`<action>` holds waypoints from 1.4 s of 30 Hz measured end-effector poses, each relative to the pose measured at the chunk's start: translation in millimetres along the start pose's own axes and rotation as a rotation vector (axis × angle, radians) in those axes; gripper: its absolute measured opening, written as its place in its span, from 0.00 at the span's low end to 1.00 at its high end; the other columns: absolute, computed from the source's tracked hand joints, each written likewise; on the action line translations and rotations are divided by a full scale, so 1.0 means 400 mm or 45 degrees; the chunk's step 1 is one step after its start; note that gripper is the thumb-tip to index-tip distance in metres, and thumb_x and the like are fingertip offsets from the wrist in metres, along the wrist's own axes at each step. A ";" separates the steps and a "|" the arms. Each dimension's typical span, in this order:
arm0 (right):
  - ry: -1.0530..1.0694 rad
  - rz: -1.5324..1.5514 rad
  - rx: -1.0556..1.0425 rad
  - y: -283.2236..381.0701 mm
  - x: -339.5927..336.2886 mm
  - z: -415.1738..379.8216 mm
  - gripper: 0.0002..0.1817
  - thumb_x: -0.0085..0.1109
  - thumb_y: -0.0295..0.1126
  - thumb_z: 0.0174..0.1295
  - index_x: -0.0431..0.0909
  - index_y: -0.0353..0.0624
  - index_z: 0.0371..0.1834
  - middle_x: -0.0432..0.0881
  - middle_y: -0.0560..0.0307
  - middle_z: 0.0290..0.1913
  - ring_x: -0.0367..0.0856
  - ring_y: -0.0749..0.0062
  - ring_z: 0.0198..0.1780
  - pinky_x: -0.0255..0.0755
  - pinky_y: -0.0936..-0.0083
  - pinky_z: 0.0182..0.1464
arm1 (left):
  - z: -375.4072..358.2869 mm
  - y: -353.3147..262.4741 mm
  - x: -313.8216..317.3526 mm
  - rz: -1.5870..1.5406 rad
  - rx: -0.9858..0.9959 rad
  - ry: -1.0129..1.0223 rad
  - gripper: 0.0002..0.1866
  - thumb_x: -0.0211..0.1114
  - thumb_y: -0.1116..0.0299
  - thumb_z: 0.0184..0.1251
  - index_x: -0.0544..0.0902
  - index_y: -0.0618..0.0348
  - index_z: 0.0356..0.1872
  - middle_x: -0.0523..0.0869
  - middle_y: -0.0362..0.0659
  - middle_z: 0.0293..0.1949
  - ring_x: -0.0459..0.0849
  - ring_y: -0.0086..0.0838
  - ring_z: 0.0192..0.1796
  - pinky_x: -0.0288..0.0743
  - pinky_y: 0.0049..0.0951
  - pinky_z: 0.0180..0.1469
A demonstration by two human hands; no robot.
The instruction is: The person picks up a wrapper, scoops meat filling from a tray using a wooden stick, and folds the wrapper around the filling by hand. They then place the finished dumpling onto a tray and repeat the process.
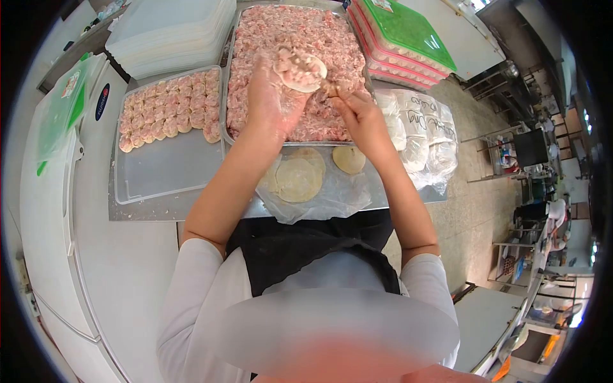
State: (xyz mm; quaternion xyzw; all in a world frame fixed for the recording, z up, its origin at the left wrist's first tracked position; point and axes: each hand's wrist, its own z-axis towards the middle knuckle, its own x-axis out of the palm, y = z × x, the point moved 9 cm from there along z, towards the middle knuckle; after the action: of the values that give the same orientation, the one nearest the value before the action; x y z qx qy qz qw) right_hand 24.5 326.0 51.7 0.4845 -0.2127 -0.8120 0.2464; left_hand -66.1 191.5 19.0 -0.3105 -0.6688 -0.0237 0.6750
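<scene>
My left hand (274,105) is raised over a large tray (225,118) of pink minced meat filling (287,29). On its fingers rests a round dough wrapper (310,81), with lumps of filling on top. My right hand (361,118) is closed around a short meat-smeared tool (332,90), whose tip is close to the wrapper's right edge; most of the tool is hidden by fingers and meat. Below the tray, a stack of round wrappers (298,180) lies on a plastic sheet (338,198), beside a smaller pile of wrappers (348,159).
To the left, a translucent tray (159,172) holds rows of open-topped dumplings (169,105). Stacked trays (169,38) stand behind it. Red trays with a green lid (408,29) are at the back right, above plastic-wrapped white packs (418,131). A white freezer (51,191) flanks the table.
</scene>
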 end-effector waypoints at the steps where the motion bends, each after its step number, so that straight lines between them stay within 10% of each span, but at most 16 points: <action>1: 0.045 -0.181 -0.091 0.021 0.012 -0.004 0.12 0.61 0.32 0.63 0.82 0.40 0.47 0.81 0.48 0.34 0.82 0.55 0.35 0.74 0.65 0.38 | 0.001 0.003 -0.007 -0.079 -0.019 -0.060 0.30 0.38 0.47 0.77 0.69 0.67 0.59 0.76 0.55 0.55 0.77 0.43 0.58 0.68 0.48 0.65; 6: 0.336 -0.890 -0.122 0.114 -0.060 -0.009 0.13 0.54 0.30 0.62 0.78 0.43 0.49 0.80 0.50 0.32 0.83 0.54 0.33 0.77 0.61 0.32 | 0.051 0.017 -0.093 -0.130 -0.036 -0.150 0.35 0.35 0.40 0.74 0.68 0.65 0.61 0.73 0.56 0.59 0.72 0.49 0.62 0.63 0.59 0.65; 15: 0.341 -0.963 -0.241 0.141 -0.079 -0.013 0.16 0.55 0.28 0.59 0.76 0.40 0.50 0.78 0.51 0.32 0.83 0.56 0.30 0.75 0.64 0.26 | -0.002 -0.057 -0.063 0.115 0.090 -0.215 0.40 0.44 0.34 0.68 0.67 0.61 0.65 0.68 0.54 0.65 0.65 0.50 0.69 0.58 0.60 0.68; 19: 0.267 -0.505 -0.347 0.126 -0.013 -0.028 0.15 0.59 0.31 0.61 0.77 0.42 0.51 0.77 0.48 0.31 0.81 0.48 0.34 0.75 0.57 0.32 | 0.030 -0.038 -0.064 -0.029 0.111 -0.152 0.35 0.53 0.40 0.67 0.69 0.63 0.62 0.72 0.54 0.61 0.69 0.52 0.66 0.64 0.54 0.67; 23: 0.102 -0.040 -0.353 0.084 -0.121 -0.006 0.15 0.56 0.33 0.67 0.79 0.36 0.51 0.84 0.48 0.37 0.84 0.60 0.35 0.76 0.65 0.36 | 0.004 -0.035 -0.047 -0.333 -0.079 0.088 0.27 0.62 0.52 0.65 0.73 0.65 0.56 0.76 0.53 0.56 0.73 0.49 0.63 0.70 0.49 0.64; 25: 0.072 -0.004 -0.131 0.067 -0.144 -0.014 0.16 0.54 0.35 0.70 0.80 0.34 0.52 0.85 0.49 0.36 0.81 0.74 0.33 0.73 0.74 0.37 | -0.031 -0.049 0.002 0.505 0.039 0.303 0.22 0.68 0.64 0.59 0.76 0.65 0.52 0.79 0.51 0.53 0.75 0.43 0.61 0.72 0.45 0.62; 27: 0.459 0.060 0.348 0.030 -0.105 -0.046 0.16 0.55 0.37 0.68 0.80 0.34 0.49 0.83 0.35 0.40 0.84 0.52 0.42 0.74 0.67 0.46 | -0.046 -0.084 0.023 0.956 0.364 0.373 0.22 0.70 0.68 0.56 0.77 0.64 0.52 0.80 0.50 0.54 0.76 0.40 0.61 0.71 0.43 0.62; 30: 0.645 0.052 0.555 0.056 -0.110 -0.077 0.16 0.55 0.37 0.68 0.80 0.35 0.50 0.83 0.37 0.42 0.84 0.54 0.43 0.74 0.70 0.48 | -0.085 -0.107 0.095 1.600 0.684 0.669 0.26 0.73 0.72 0.51 0.76 0.61 0.54 0.79 0.48 0.58 0.76 0.34 0.61 0.71 0.39 0.62; 32: 0.592 0.093 0.311 0.060 -0.088 -0.077 0.17 0.55 0.38 0.68 0.80 0.35 0.50 0.84 0.39 0.43 0.84 0.55 0.43 0.74 0.71 0.48 | -0.092 -0.094 0.105 1.802 0.650 0.913 0.29 0.74 0.71 0.50 0.76 0.59 0.57 0.77 0.47 0.61 0.75 0.32 0.61 0.71 0.36 0.62; 34: 0.530 0.136 0.076 0.054 -0.059 -0.088 0.17 0.55 0.38 0.68 0.80 0.36 0.50 0.84 0.41 0.44 0.84 0.56 0.44 0.74 0.72 0.48 | -0.064 -0.037 0.052 1.902 0.098 0.982 0.31 0.77 0.63 0.47 0.78 0.59 0.55 0.79 0.46 0.60 0.77 0.34 0.61 0.70 0.33 0.63; 40: 0.535 0.176 0.122 -0.019 -0.022 -0.082 0.14 0.60 0.34 0.64 0.82 0.40 0.49 0.84 0.46 0.45 0.84 0.57 0.43 0.76 0.71 0.44 | -0.050 -0.053 0.000 2.452 0.306 0.673 0.35 0.77 0.59 0.48 0.76 0.63 0.58 0.77 0.51 0.59 0.77 0.39 0.60 0.71 0.35 0.59; 42: 0.235 -0.496 -0.037 0.034 -0.100 -0.056 0.11 0.61 0.31 0.62 0.84 0.40 0.45 0.85 0.49 0.42 0.84 0.59 0.39 0.77 0.68 0.41 | -0.018 -0.062 -0.033 2.418 0.236 0.412 0.37 0.77 0.56 0.48 0.76 0.65 0.58 0.77 0.53 0.59 0.77 0.39 0.60 0.70 0.35 0.60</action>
State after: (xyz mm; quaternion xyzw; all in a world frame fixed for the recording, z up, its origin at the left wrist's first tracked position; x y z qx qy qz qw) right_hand 63.4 337.1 77.1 0.5852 -0.0799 -0.7994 0.1102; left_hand -72.4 163.1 17.2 -0.6601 -0.0374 0.5422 0.5186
